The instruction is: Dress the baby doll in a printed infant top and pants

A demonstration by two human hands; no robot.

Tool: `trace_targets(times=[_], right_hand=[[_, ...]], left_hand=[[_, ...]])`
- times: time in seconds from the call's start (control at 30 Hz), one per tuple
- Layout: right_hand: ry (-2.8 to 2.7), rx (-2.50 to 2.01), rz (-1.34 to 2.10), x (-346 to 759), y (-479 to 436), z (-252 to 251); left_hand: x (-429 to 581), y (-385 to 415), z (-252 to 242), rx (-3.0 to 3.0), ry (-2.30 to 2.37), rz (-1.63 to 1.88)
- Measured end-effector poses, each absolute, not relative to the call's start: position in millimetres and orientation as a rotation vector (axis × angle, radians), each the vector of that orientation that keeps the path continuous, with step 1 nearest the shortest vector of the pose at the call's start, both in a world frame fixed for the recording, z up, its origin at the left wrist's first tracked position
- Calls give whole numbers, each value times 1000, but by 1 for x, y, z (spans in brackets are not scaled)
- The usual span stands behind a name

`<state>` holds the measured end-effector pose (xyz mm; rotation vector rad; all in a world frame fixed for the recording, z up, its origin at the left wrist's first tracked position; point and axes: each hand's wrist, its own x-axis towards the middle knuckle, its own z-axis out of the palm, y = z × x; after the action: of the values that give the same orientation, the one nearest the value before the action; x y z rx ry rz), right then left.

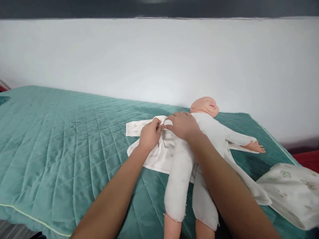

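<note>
A baby doll [211, 132] with a white cloth body lies face up on a green quilted bed cover [62, 139], head toward the wall. Under it is spread an open white garment [154, 159] with small prints. My left hand [149, 134] is closed, pinching the garment's cloth at the doll's near shoulder. My right hand [183, 125] lies on the doll's upper arm and chest, fingers curled over the arm beside the left hand. The doll's other arm [249, 142] sticks out to the right, inside a sleeve.
A folded white printed cloth [291, 192] lies at the bed's right edge. A white wall [159, 59] runs behind the bed. The cover's piped front edge [32, 217] is at the lower left. Red fabric [309, 159] shows at the far right.
</note>
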<state>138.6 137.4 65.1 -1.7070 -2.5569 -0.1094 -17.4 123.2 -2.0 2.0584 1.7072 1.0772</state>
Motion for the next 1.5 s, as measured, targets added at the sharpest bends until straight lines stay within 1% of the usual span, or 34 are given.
trace_targets(times=[0.1,0.23,0.3,0.37,0.43,0.53,0.67,0.77,0.83,0.97,1.07,1.27,1.5], right_hand=[[-2440,-1715,-105,145,131,70],[-2058,-1668,-42,188,117,69],[-1771,-1653,-98,220,107,61],[-1449,-1737,-190,249,94,50],[-1322,-1904,-70,268,80,39],[-1313,-2113,172,274,63,32],[-1297,-2107,290,266,58,32],[-1217,-1947,489,267,65,28],[-1146,-1842,597,269,69,26],[-1131,-1790,600,265,69,32],[-1161,-1771,590,262,69,35],[-1160,-1624,723,267,78,21],[-1145,-1547,658,261,77,24]], left_hand=[[-24,121,-4,2057,1794,1101],[-33,113,-7,2017,2040,1118],[-33,107,-8,1996,2179,1038],[-31,100,-8,1975,2311,900],[-27,95,-6,1962,2404,764],[-25,93,-5,1965,2436,627],[-27,96,-5,1881,2352,590],[-30,99,-5,1808,2302,680],[-29,98,-4,1807,2225,830],[-21,95,0,1754,1858,1224],[-13,96,-1,1648,1575,1389],[-3,107,-2,1480,1338,1486],[9,106,13,1468,1282,1475]])
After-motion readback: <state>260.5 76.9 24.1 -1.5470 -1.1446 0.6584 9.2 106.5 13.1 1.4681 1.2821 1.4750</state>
